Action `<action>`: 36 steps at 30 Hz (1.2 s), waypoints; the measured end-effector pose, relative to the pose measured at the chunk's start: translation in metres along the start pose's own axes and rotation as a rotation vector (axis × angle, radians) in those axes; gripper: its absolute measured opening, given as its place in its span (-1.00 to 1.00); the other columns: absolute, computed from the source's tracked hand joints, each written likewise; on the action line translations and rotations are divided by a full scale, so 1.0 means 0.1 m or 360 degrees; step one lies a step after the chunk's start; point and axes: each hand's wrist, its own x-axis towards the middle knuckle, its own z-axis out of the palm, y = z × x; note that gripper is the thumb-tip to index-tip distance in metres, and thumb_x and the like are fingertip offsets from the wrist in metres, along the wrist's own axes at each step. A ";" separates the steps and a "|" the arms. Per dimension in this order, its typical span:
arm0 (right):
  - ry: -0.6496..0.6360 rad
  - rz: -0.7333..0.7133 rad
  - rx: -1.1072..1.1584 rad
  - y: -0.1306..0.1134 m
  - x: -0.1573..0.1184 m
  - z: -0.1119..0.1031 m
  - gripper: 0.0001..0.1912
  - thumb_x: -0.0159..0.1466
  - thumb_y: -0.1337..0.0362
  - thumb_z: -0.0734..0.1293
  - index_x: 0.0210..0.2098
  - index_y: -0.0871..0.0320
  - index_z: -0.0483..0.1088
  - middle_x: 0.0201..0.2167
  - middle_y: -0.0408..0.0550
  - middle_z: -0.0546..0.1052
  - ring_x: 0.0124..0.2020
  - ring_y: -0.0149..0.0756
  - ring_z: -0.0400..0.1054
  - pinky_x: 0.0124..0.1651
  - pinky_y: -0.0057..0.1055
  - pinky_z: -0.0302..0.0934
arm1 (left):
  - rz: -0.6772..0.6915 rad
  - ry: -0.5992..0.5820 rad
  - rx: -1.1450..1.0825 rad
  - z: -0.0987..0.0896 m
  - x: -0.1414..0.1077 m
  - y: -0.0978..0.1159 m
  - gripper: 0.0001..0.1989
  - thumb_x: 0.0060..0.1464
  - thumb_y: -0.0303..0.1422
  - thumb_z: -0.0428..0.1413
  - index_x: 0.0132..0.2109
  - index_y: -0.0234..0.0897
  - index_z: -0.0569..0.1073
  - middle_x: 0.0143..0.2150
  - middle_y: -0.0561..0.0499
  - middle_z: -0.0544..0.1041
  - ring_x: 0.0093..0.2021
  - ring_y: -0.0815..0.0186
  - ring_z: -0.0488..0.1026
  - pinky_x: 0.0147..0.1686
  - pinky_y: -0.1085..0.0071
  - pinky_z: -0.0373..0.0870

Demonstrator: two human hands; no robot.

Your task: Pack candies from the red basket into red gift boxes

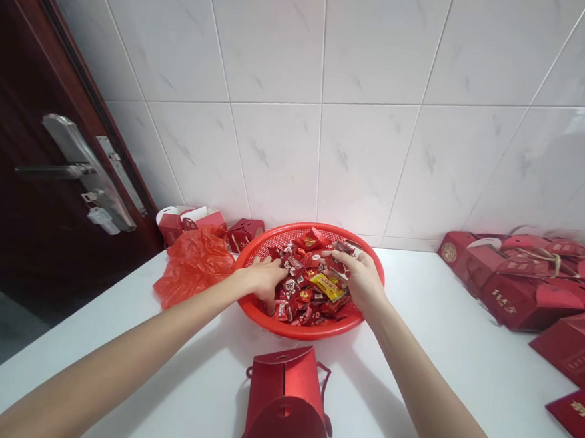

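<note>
A red plastic colander (260, 319) full of wrapped candies (310, 293) stands against the wall. My left hand (265, 280) reaches over its left rim, fingers and thumb apart and touching the candies. From the right side my right hand (363, 280) reaches in, its fingers stretched over the pile; its thumb is partly hidden. A yellow-wrapped candy (328, 286) lies on the heap just left of that hand. In front of the colander, between my forearms, sits a red gift box (288, 392) with cord handles and its top flaps folded over.
A crumpled red plastic bag (196, 266) and several red boxes (245, 232) lie at the left back of the white table (200, 386). More red boxes (527, 299) are piled at the right. A dark door (41, 95) with a metal handle stands at the left.
</note>
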 end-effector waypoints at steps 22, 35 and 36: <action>-0.0031 0.0001 -0.0024 0.00 -0.02 0.01 -0.85 0.01 0.24 0.46 -0.42 0.14 0.51 -0.37 -0.05 0.64 -0.32 -0.24 0.54 -0.30 -0.41 0.44 | 0.0144 0.0354 -0.0171 0.07 0.16 -0.31 -0.79 -0.05 -0.52 0.11 -0.26 -0.25 0.59 -0.18 -0.10 0.65 -0.13 0.11 0.57 -0.12 0.32 0.46; -0.0049 -0.0010 -0.0059 -0.02 -0.03 0.01 -0.81 -0.01 0.20 0.47 -0.43 0.16 0.51 -0.35 -0.02 0.64 -0.30 -0.23 0.53 -0.30 -0.39 0.40 | 0.0214 0.0647 -0.0950 0.02 0.12 -0.40 -0.63 0.14 -0.45 -0.08 -0.07 -0.32 0.58 -0.03 -0.04 0.65 -0.04 0.24 0.56 0.01 0.40 0.44; -0.0048 -0.0008 -0.0058 -0.02 -0.03 0.01 -0.81 -0.02 0.20 0.47 -0.43 0.16 0.51 -0.35 -0.01 0.64 -0.31 -0.23 0.52 -0.30 -0.39 0.39 | 0.0218 0.0635 -0.0923 0.02 0.10 -0.40 -0.62 0.14 -0.46 -0.08 -0.05 -0.31 0.58 -0.01 -0.04 0.64 -0.03 0.24 0.56 0.02 0.40 0.43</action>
